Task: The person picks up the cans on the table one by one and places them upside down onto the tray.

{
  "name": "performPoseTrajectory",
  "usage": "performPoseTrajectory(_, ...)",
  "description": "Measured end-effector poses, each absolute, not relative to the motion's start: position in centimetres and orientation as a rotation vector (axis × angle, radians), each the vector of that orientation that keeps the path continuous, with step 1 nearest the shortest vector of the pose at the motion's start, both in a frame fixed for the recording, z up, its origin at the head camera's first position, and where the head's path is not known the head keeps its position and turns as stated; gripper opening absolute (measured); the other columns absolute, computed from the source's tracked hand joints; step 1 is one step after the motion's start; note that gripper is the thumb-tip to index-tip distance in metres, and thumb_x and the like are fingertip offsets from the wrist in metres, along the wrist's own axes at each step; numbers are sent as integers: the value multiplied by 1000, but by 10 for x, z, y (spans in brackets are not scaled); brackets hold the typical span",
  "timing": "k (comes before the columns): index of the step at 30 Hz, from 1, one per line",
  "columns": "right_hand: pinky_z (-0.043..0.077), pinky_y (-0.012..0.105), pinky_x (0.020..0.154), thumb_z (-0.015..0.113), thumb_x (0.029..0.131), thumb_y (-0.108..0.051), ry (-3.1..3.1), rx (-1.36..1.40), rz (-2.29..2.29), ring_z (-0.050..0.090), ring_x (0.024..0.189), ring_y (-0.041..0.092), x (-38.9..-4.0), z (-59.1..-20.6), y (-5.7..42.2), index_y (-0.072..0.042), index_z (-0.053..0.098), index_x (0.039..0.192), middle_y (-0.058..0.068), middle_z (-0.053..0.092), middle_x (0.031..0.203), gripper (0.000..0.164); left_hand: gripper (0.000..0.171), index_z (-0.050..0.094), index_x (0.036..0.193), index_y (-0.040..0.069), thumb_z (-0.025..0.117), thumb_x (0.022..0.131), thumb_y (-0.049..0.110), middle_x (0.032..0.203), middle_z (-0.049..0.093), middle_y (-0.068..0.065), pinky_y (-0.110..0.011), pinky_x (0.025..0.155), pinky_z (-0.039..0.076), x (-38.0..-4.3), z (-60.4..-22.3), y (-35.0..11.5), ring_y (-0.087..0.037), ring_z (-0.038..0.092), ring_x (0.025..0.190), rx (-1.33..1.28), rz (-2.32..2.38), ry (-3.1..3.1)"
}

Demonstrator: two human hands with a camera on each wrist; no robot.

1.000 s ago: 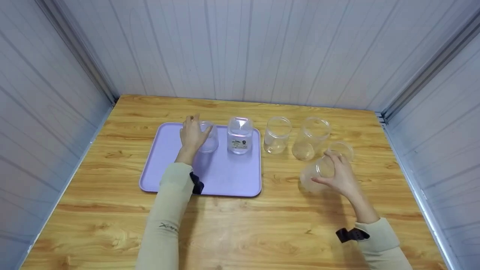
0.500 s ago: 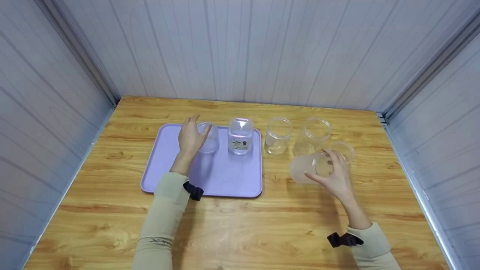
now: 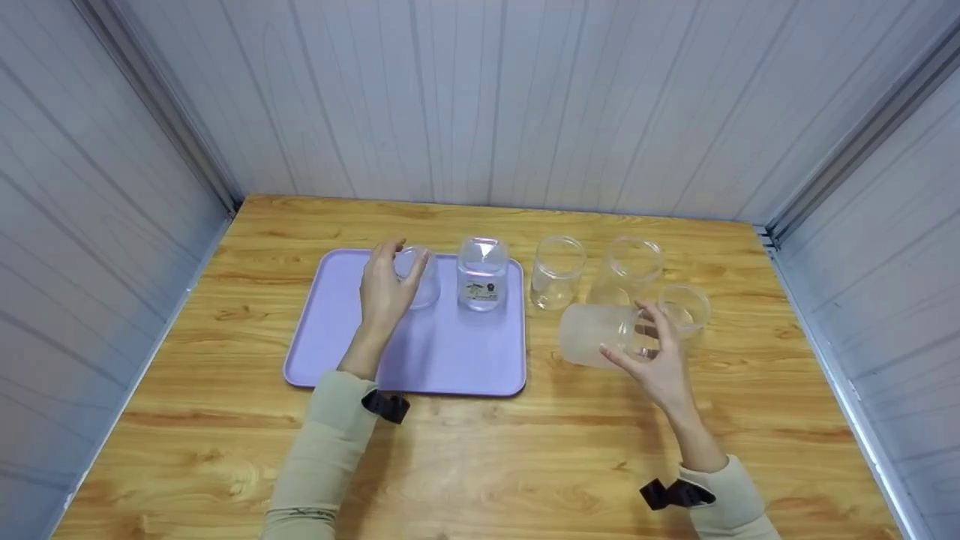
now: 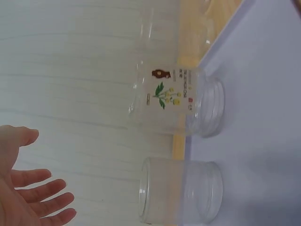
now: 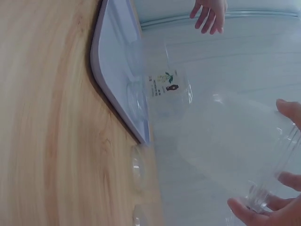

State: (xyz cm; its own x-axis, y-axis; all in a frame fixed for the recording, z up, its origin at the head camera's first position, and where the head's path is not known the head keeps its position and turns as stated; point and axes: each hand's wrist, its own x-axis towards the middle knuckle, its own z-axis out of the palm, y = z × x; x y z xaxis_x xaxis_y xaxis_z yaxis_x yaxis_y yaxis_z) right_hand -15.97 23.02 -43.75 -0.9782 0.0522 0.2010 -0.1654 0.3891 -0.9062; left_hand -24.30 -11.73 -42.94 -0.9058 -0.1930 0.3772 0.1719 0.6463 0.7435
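My left hand (image 3: 386, 292) hovers with spread fingers above a short clear jar (image 3: 427, 291) on the purple tray (image 3: 457, 360); in the left wrist view that hand (image 4: 35, 183) is apart from both tray jars. Beside the short jar stands a taller clear jar (image 3: 481, 274) with a plant-and-bear label, its neck end down on the tray. Over the table right of the tray, my right hand (image 3: 660, 367) grips a clear jar (image 3: 591, 336) with a frosted-looking body. This jar lies sideways in the air, its neck end between thumb and fingers.
Three more clear jars stand on the wooden table (image 3: 480, 465) right of the tray: one near its edge (image 3: 556, 277), one taller jar (image 3: 628, 262) and a short jar (image 3: 686, 309) at the far right. Pale panel walls (image 3: 480, 97) enclose the back and sides.
My right hand has moved left with its jar, which has swung from tilted to nearly level. My left hand stays above the short jar, with its forearm a little lower in view.
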Motion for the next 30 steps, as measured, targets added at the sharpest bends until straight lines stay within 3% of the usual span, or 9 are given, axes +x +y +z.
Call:
performPoseTrajectory(4, 44, 34, 77, 74, 69, -3, -2414, 93, 1724, 41, 101, 25, -156, -432, 222, -1, 37, 130, 13, 39, 118, 71, 41, 57, 109, -3, 60, 84, 29, 103, 58, -15, -37, 80, 43, -236, -435, -112, -26, 53, 94, 10, -1161, -2361)
performPoseTrajectory(11, 48, 24, 72, 73, 69, -1, -2306, 113, 1885, 43, 100, 25, -164, -460, 225, -4, 38, 130, 9, 40, 118, 71, 32, 59, 106, -1, 61, 84, 22, 100, 60, -15, -36, 79, 44, -223, -445, -100, -25, 55, 91, -81, -1230, -2254)
performPoseTrajectory(17, 49, 24, 71, 69, 73, 2, -2255, 131, 2014, 44, 99, 25, -165, -467, 221, -2, 35, 131, 9, 40, 116, 67, 35, 57, 110, -3, 61, 84, 19, 104, 58, -16, -38, 76, 46, -213, -452, -87, -30, 53, 95, -216, -1442, -2257)
performPoseTrajectory(22, 45, 24, 79, 63, 76, 4, -2224, 135, 2094, 44, 102, 23, -167, -470, 218, -1, 34, 131, 9, 40, 120, 62, 37, 55, 114, -2, 59, 85, 22, 106, 57, -13, -39, 77, 45, -207, -454, -79, -28, 52, 98, -276, -1536, -2261)
performPoseTrajectory(30, 49, 37, 78, 53, 83, 2, -2048, 122, 2393, 51, 101, 24, -168, -470, 211, 0, 31, 132, 12, 41, 120, 54, 38, 54, 116, 0, 59, 86, 23, 110, 55, -13, -38, 77, 46, -200, -459, -66, -29, 51, 101, -346, -1579, -2257)
